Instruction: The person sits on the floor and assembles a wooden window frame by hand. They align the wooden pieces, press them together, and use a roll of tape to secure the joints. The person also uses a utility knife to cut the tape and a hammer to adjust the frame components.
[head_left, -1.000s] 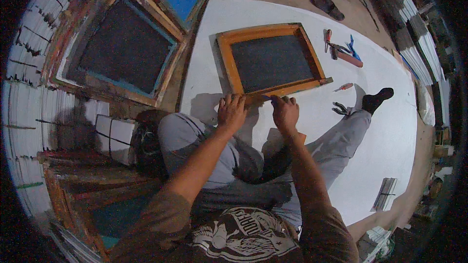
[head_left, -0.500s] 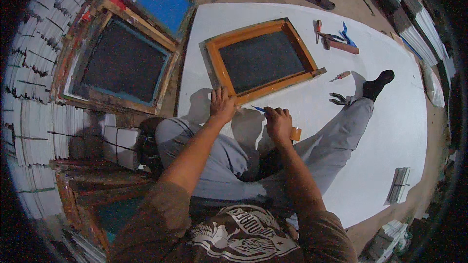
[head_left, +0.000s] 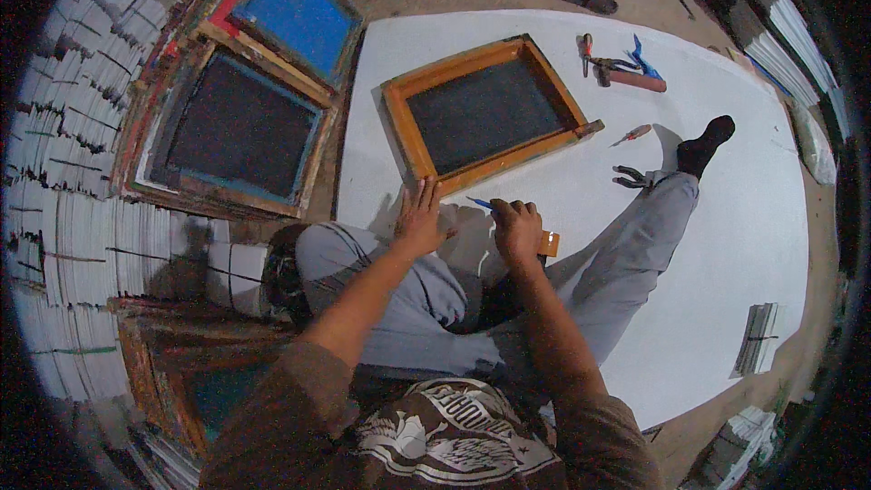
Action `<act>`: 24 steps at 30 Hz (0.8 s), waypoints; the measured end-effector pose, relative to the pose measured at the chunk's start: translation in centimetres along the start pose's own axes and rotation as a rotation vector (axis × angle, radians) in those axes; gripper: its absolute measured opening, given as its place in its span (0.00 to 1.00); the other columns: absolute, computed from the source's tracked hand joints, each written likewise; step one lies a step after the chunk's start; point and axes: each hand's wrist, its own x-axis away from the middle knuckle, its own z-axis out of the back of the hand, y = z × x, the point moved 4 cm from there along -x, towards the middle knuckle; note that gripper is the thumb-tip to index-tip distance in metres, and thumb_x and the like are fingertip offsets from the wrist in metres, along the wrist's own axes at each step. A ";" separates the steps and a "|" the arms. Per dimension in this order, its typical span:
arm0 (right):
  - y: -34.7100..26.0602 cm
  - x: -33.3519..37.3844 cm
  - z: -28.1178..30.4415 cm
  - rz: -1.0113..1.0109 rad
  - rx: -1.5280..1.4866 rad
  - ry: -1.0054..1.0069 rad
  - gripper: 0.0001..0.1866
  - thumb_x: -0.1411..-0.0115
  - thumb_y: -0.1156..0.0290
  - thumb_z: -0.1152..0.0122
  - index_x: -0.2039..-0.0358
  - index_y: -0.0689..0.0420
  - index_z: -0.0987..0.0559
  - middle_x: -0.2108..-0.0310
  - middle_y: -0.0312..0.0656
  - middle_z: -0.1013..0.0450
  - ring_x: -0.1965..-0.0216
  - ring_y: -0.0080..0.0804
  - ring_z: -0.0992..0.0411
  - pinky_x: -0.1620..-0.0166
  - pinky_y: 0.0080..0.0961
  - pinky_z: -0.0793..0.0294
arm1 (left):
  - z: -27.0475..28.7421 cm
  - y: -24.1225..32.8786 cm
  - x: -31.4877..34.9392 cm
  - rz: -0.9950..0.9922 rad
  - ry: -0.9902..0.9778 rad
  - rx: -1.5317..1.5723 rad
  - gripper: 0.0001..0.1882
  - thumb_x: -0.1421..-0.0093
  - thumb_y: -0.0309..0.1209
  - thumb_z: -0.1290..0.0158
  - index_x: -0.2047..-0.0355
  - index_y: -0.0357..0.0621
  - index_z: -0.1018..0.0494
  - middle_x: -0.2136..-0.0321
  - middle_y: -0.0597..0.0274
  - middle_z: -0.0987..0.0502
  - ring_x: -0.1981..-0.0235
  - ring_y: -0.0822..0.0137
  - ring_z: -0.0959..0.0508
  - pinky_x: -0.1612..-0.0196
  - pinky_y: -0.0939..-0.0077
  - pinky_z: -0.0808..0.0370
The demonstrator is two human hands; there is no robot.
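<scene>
A wooden screen-printing frame (head_left: 408, 132) with dark mesh lies tilted on the white board (head_left: 717, 272). At its near left corner rests my left hand (head_left: 421, 222), fingers stretched out over the wood's edge. My right hand (head_left: 518, 231) is closed round a slim blue pen-like tool (head_left: 480, 203), its tip pointing left toward the frame's near edge. A small orange-brown piece (head_left: 551, 243) shows beside the right wrist; whether the hand holds it cannot be told.
Pliers (head_left: 631, 176), a small screwdriver (head_left: 633, 134) and a group of tools with a brown bar (head_left: 632, 81) lie on the right. More frames (head_left: 308, 154) are stacked at the left, beside bundled white sheets (head_left: 77, 254). My socked foot (head_left: 706, 145) rests on the board.
My left hand has spread its fingers flatter at the frame's corner. The right hand keeps the blue tool in nearly the same place. The view has shifted slightly.
</scene>
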 end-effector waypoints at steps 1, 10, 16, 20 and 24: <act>0.1 0.0 0.2 -0.001 0.007 -0.002 0.11 0.42 0.68 0.38 0.58 0.45 0.16 0.66 0.41 0.22 0.61 0.46 0.27 0.59 0.44 0.29 | 0.1 0.7 0.3 0.013 -0.066 0.005 0.61 0.47 0.65 0.44 0.27 0.41 0.61 0.26 0.52 0.61 0.25 0.56 0.65 0.28 0.42 0.66; 0.7 0.8 -0.2 0.011 0.000 0.008 0.11 0.42 0.67 0.37 0.58 0.44 0.16 0.67 0.39 0.22 0.61 0.45 0.28 0.59 0.41 0.29 | 0.9 -0.7 1.3 0.086 -0.139 -0.011 0.61 0.47 0.68 0.47 0.28 0.39 0.58 0.26 0.54 0.59 0.25 0.56 0.62 0.29 0.42 0.71; 1.0 0.4 0.3 0.017 -0.049 0.036 0.11 0.43 0.67 0.36 0.58 0.43 0.16 0.67 0.39 0.22 0.61 0.45 0.28 0.59 0.41 0.29 | -0.3 -0.2 0.3 0.424 -0.166 -0.013 0.60 0.45 0.65 0.47 0.28 0.38 0.60 0.26 0.55 0.60 0.25 0.54 0.61 0.28 0.42 0.69; 0.7 0.4 0.5 0.006 -0.016 0.059 0.11 0.43 0.67 0.35 0.58 0.44 0.16 0.68 0.40 0.22 0.62 0.45 0.28 0.60 0.42 0.29 | -0.2 0.1 0.9 0.217 -0.021 -0.029 0.58 0.43 0.65 0.48 0.28 0.38 0.59 0.26 0.54 0.58 0.25 0.53 0.60 0.29 0.40 0.67; 0.9 0.5 -0.7 0.029 -0.013 0.020 0.11 0.42 0.66 0.36 0.58 0.44 0.17 0.66 0.41 0.22 0.61 0.45 0.28 0.59 0.42 0.29 | 0.6 0.5 1.5 0.086 -0.146 -0.116 0.56 0.42 0.64 0.49 0.28 0.40 0.57 0.26 0.54 0.58 0.25 0.53 0.61 0.29 0.38 0.66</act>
